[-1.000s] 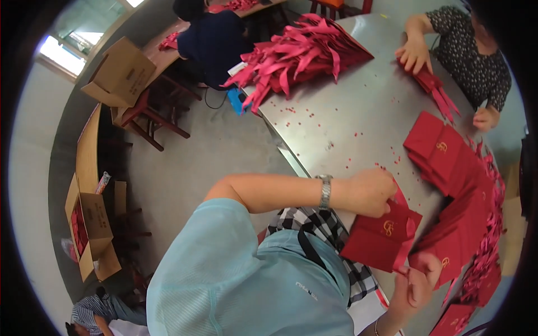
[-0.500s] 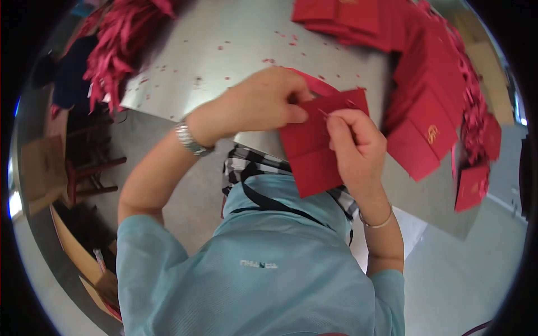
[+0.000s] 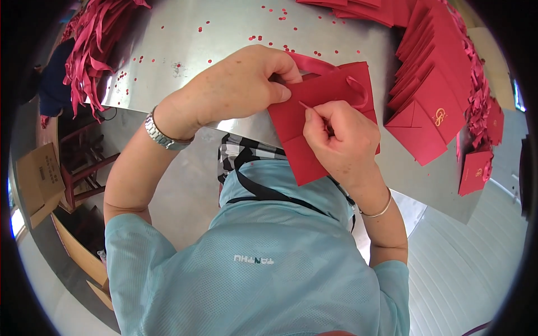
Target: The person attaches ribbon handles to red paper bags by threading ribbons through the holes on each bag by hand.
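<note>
Left hand (image 3: 241,84): thumb and fingers closed on the far left edge of a red paper bag (image 3: 297,131); silver watch (image 3: 159,134) at wrist. Right hand (image 3: 343,137): thumb and forefinger pinched on a narrow end of red ribbon (image 3: 314,64), over the bag's face; thin bracelet (image 3: 380,211). Bag: askew, creased across, held over the near edge of a metal table (image 3: 238,28). Red paper dots (image 3: 284,46) scattered farther off. Right: overlapping red bags (image 3: 427,64), the nearest with a gold emblem (image 3: 440,116). Far left: ribboned red heap (image 3: 92,50). Left: carton (image 3: 42,179), dark printing too small to read. Light-blue shirt (image 3: 252,297): white and dark lettering (image 3: 254,260) across chest.
</note>
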A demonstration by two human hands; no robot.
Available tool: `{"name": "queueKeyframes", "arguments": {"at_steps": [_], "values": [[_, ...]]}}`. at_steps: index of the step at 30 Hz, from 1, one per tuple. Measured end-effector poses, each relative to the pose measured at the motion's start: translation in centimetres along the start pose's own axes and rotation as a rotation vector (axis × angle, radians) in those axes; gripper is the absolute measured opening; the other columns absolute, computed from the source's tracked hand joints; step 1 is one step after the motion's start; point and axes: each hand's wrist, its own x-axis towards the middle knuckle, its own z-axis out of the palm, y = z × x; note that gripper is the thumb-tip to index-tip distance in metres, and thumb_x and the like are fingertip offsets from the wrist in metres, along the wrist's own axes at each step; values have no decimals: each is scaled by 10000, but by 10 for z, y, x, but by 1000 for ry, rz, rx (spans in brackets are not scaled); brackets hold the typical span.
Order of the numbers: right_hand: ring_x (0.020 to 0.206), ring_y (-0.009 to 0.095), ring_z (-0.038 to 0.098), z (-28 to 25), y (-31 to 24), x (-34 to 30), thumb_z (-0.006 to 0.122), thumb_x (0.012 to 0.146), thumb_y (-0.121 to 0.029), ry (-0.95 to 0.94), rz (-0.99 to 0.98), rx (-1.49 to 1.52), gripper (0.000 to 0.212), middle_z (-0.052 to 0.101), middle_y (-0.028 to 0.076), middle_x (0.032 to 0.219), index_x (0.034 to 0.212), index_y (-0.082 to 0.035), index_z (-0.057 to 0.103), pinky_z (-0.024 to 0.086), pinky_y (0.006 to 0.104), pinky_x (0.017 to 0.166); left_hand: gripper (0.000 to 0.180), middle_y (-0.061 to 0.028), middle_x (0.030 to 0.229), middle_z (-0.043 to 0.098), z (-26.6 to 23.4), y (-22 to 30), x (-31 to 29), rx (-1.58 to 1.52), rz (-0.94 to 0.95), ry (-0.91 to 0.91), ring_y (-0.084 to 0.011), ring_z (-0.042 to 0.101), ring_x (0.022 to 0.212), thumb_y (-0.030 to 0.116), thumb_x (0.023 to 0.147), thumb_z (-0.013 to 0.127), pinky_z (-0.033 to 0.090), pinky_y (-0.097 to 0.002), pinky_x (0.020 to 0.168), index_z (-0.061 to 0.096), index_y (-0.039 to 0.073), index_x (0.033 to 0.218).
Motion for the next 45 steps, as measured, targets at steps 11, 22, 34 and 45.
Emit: {"name": "queueKeyframes", "arguments": {"at_steps": [11,22,34,45], "values": [[491,217,570,8,-2,8,740,736,-69,32,53,-51,208,551,51,572,707,-80,535,439,320,443,111,5,821,593,-4,-4,0,-44,-34,-33,-71,528,762,-41,859,575,462,-235,700,626,-22,956],[442,190,522,15,-8,14,685,733,-102,34,-138,-376,284,452,30,507,625,-105,422,409,324,388,128,-92,715,584,10,-2,-6,149,167,130,-172,557,659,-38,789,580,461,-323,612,598,-24,916],[466,157,457,12,-2,11,691,744,-94,92,-290,-295,299,396,18,543,634,-115,414,378,287,408,206,-16,736,647,-27,6,1,-193,-62,-243,-52,583,630,-44,869,557,464,-197,475,704,-7,1008],[536,123,469,-32,-20,9,667,714,-108,-108,-344,-384,324,412,-17,597,1033,-52,645,400,270,515,69,-159,709,566,-19,-10,-6,175,201,-97,-303,529,635,-42,748,564,444,-367,605,584,-28,812]]}}
